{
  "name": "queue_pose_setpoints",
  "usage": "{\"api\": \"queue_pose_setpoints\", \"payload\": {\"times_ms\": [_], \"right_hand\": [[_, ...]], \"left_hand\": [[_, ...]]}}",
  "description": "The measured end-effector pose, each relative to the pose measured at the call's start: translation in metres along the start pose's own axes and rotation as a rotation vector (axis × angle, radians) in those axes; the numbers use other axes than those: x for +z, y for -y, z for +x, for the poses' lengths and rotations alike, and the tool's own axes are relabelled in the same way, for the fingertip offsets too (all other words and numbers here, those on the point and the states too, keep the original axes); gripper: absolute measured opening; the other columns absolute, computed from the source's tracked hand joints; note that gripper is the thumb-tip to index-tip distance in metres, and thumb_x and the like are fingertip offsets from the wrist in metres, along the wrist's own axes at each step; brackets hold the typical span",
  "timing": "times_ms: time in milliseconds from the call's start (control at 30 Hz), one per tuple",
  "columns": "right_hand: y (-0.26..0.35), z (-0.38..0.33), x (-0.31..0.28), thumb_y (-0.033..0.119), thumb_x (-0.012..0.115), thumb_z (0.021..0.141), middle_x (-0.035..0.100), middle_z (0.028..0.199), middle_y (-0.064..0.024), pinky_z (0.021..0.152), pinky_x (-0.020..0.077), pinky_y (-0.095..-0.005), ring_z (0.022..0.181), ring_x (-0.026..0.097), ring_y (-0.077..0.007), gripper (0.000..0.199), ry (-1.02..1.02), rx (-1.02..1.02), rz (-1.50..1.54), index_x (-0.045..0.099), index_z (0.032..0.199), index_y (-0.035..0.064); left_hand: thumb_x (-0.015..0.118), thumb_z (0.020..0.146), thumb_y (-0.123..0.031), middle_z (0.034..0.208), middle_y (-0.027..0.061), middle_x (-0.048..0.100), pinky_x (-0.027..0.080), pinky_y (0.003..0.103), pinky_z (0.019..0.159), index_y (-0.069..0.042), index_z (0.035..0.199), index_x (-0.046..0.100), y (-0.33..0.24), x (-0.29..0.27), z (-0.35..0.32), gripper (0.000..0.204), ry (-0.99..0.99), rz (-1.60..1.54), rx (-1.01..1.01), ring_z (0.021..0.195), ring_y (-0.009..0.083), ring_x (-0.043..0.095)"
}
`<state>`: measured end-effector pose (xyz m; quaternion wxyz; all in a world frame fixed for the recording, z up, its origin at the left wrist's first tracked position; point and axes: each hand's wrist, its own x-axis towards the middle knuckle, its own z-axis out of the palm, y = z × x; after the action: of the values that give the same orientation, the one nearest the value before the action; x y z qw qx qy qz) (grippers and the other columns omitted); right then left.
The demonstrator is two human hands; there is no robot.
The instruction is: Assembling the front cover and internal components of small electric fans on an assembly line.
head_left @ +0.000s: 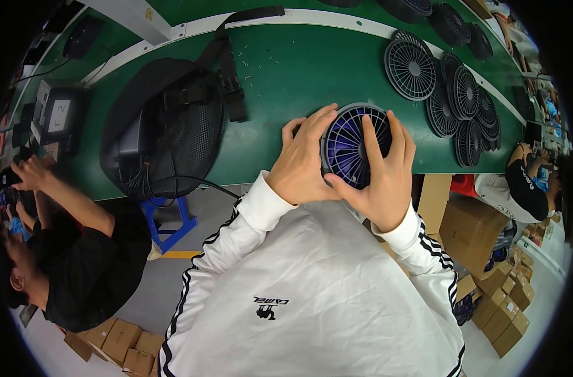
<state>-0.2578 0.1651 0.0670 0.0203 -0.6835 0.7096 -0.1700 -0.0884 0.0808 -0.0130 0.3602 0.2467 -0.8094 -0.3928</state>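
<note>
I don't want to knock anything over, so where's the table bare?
Beyond the fan, the green table is bare between the white bits and the nearest grey covers. There's another bare patch between the black bag and the left hand. It's crowded at right, where covers pile up.

We see a green worktable [293,88] spanning the upper frame, crossed by a white rail [327,18] that meets a white post [137,20] at upper left. Below, we note a grey floor [156,283] with a yellow line [180,254], a blue stool [186,218] left of centre, and cardboard boxes [504,317] stacked at lower left and lower right.
</note>
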Motion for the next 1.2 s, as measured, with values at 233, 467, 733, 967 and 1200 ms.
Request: {"api": "queue_pose_setpoints", "payload": {"times_ms": [233,467,733,967,1200], "right_hand": [[-0.032,0.017,-0.016,0.065,0.084,0.075,0.044,0.154,-0.0372,0.11,0.0461,-0.0619,0.135,0.048,-0.0558,0.1,0.096,-0.209,0.109,0.059,0.15,0.0031],[-0.052,0.023,-0.005,0.066,0.082,0.074,0.046,0.156,-0.0343,0.11,0.0465,-0.0615,0.135,0.051,-0.0536,0.1,0.078,-0.359,0.219,0.06,0.149,0.0026],[-0.017,0.007,0.011,0.062,0.082,0.077,0.046,0.156,-0.0348,0.11,0.0452,-0.0616,0.136,0.05,-0.0538,0.096,-0.062,-0.129,0.17,0.06,0.147,0.0011],[-0.059,0.022,-0.006,0.051,0.078,0.087,0.047,0.158,-0.032,0.118,0.0403,-0.0579,0.141,0.049,-0.0517,0.084,-0.013,-0.131,0.538,0.058,0.15,-0.0005],[-0.172,0.083,0.045,0.042,0.075,0.096,0.042,0.163,-0.0314,0.123,0.0345,-0.0553,0.149,0.042,-0.0517,0.077,-0.281,0.129,-0.297,0.05,0.157,0.0019]], "left_hand": [[0.103,0.055,-0.046,0.167,0.0284,0.037,0.03,0.061,0.118,-0.006,0.163,0.024,0.004,0.004,0.001,0.14,-0.014,-0.073,0.027,0.149,0.0433,0.045],[0.103,0.055,-0.05,0.167,0.0295,0.036,0.034,0.06,0.112,-0.007,0.16,0.023,0.002,0.013,-0.001,0.139,-0.028,0.022,-0.005,0.149,0.0433,0.046],[0.102,0.057,-0.05,0.165,0.0298,0.038,0.036,0.059,0.111,-0.008,0.157,0.026,0.009,0.007,-0.006,0.132,-0.013,0.023,-0.029,0.148,0.0446,0.047],[0.105,0.054,-0.048,0.164,0.0302,0.04,0.036,0.058,0.115,-0.008,0.154,0.034,-0.003,0.002,0.009,0.129,-0.025,-0.012,-0.01,0.147,0.048,0.047],[0.107,0.048,-0.046,0.163,0.0317,0.04,0.039,0.057,0.113,-0.009,0.149,0.04,-0.005,-0.003,0.008,0.127,0.016,0.067,0.011,0.143,0.0504,0.049]]}}
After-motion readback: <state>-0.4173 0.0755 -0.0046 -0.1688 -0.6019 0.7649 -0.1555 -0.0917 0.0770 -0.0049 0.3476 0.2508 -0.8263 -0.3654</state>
